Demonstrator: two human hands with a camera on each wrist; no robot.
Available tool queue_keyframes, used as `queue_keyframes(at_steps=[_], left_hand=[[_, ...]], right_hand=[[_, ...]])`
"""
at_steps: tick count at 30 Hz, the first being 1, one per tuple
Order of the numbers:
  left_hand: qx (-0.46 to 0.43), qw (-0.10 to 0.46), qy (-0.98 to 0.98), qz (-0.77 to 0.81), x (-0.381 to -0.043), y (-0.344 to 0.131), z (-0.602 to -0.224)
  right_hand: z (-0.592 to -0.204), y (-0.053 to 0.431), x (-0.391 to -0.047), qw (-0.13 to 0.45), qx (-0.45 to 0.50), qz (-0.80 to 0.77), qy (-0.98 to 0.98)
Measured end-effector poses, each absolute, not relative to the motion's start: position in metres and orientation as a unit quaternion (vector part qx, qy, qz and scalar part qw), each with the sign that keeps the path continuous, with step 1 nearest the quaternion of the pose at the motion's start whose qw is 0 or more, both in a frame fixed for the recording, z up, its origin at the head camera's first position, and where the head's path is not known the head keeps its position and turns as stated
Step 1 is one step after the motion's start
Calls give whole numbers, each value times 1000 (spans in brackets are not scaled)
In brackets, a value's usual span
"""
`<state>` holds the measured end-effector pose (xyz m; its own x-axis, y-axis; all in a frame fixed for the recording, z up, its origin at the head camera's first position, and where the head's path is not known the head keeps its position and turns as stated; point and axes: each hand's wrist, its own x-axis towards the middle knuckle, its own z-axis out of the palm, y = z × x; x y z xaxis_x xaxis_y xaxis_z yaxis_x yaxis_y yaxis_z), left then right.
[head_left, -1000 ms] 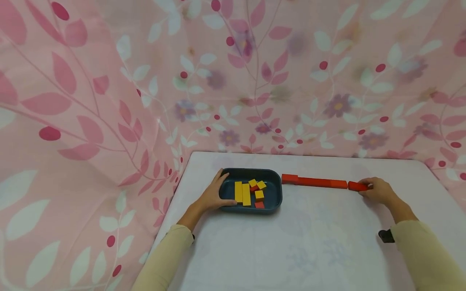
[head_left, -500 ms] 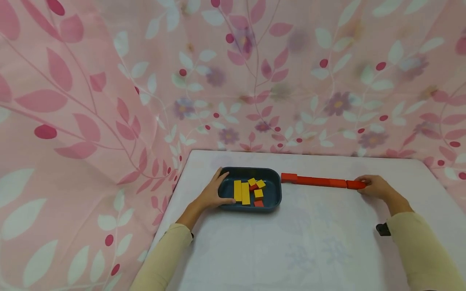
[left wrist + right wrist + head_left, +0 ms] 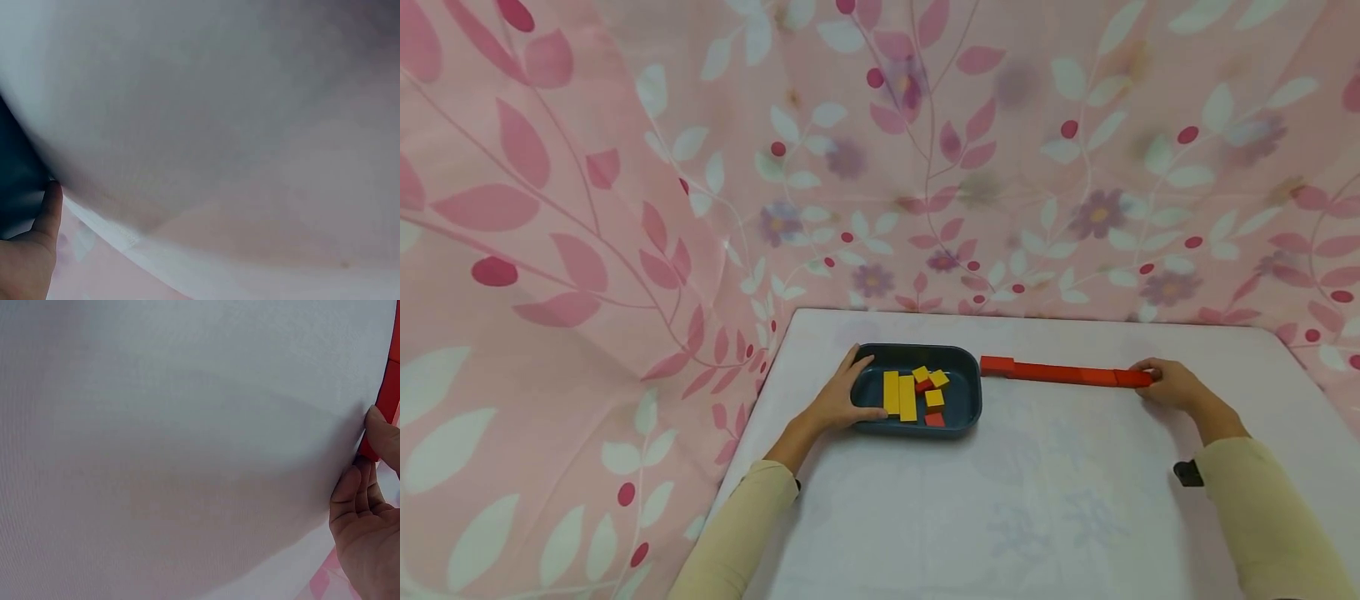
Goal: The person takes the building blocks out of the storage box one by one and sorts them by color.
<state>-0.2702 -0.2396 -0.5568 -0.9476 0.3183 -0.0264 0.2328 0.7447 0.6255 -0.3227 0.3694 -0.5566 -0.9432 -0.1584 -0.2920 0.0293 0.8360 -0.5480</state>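
My left hand (image 3: 832, 404) grips the left end of a dark blue tray (image 3: 958, 396), thumb over the near rim and fingers at the far-left corner. Inside the tray lie two long yellow blocks (image 3: 907, 398), several small yellow cubes (image 3: 934, 398) and a little red block (image 3: 935, 420). My right hand (image 3: 1177, 389) pinches a red block (image 3: 1133, 379) at the right end of a straight row of red blocks (image 3: 1052, 374). In the right wrist view, the thumb is on the side of that red block (image 3: 390, 394). The left wrist view catches only the tray's dark edge (image 3: 15, 162) and part of the hand.
A white cloth (image 3: 970, 517) covers the table. Pink floral fabric (image 3: 940, 183) hangs behind the table and along its left side. The row's left end, a taller-looking red block (image 3: 997, 365), lies close to the tray's right rim.
My right hand has slid its red block leftward, and the gap to the row has closed. My left hand stays at the tray, which has not moved.
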Motion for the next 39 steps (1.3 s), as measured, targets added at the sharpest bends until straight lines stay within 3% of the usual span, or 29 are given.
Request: queue_keyframes(at_steps=[34,39], left_hand=[[150,68,933,321,-270,-237,-556],[138,65,934,323,-271,-237,-556]], right_hand=[[-560,377,-309,152,-4,-332,931],[-555,375,-301,99,31,-338,935]])
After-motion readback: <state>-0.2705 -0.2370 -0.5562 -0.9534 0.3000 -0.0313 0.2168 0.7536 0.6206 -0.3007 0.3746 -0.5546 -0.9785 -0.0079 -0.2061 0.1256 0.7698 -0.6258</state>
